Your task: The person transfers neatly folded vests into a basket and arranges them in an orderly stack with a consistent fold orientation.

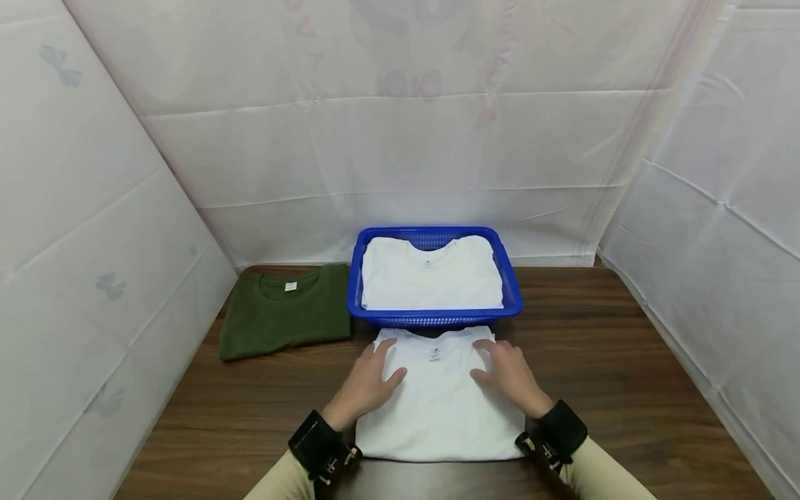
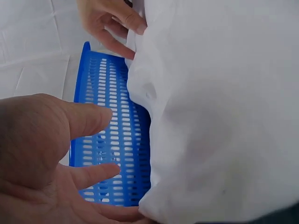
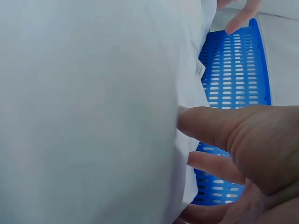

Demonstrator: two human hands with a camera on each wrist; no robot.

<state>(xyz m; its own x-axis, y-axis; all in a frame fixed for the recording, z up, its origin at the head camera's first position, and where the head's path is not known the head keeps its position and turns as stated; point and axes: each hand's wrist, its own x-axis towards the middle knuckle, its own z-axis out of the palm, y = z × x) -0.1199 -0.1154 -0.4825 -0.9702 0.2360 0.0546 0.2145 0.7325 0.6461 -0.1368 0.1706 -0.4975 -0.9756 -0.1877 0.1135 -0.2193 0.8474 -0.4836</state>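
Observation:
A folded white T-shirt (image 1: 440,410) lies flat on the table, its neckline and small label toward the back. My left hand (image 1: 365,383) touches its upper left side with thumb and fingers spread apart. On the upper right side, my right hand (image 1: 509,378) rests in a similar way, thumb held away from the fingers. In the left wrist view, the left hand (image 2: 42,149) has straight fingers beside the cloth edge. The right wrist view shows the right hand's thumb (image 3: 210,122) against the white cloth, with some fingertips hidden by it.
Just behind the shirt stands a blue plastic basket (image 1: 514,295) holding a folded white T-shirt (image 1: 431,285). A folded dark green T-shirt (image 1: 290,316) lies left of the basket on the brown wooden table (image 1: 600,361). White sheets (image 1: 400,153) enclose the back and sides.

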